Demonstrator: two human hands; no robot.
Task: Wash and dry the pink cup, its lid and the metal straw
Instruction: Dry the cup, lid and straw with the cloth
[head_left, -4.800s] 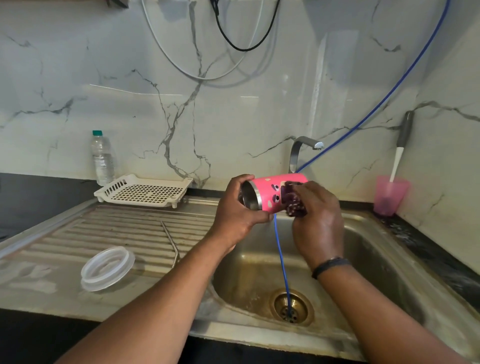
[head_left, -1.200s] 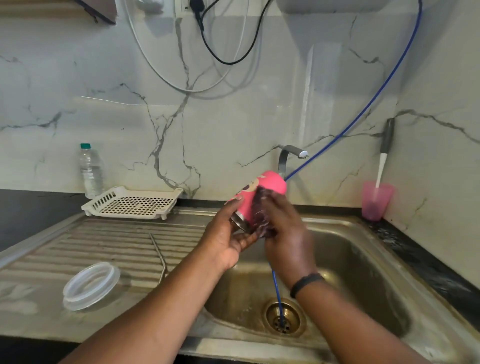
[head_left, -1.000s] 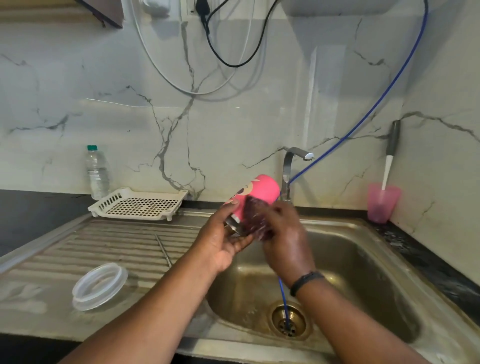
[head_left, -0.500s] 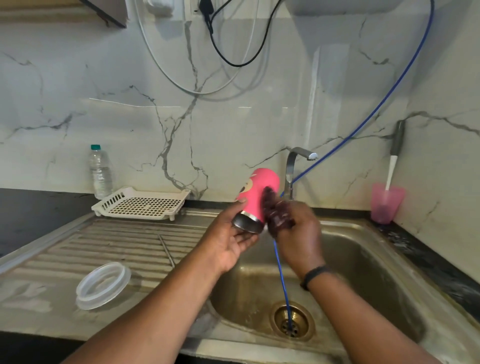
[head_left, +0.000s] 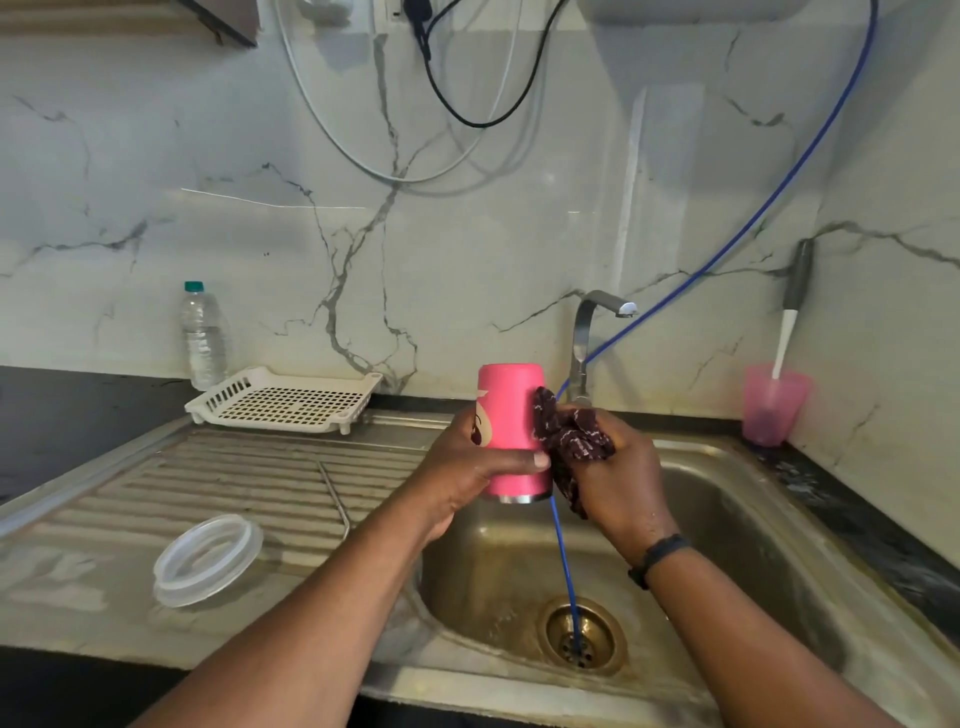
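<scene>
Over the sink (head_left: 727, 519) my left hand (head_left: 467, 467) grips the pink cup (head_left: 511, 431) — now turned upside down — right hand (head_left: 618, 483) clutching the cloth (head_left: 569, 441).

White veined marble wall (head_left: 218, 218) behind a steel sink (head_left: 727, 519).

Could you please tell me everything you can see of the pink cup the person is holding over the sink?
The pink cup is a smooth cylinder with a pink coating, a partly hidden cartoon print and a bare metal rim. It is held upside down, roughly upright, above the sink basin. The left hand wraps its lower half, thumb across the front. The right hand presses a dark patterned cloth to its right side. It carries no lid.
</scene>
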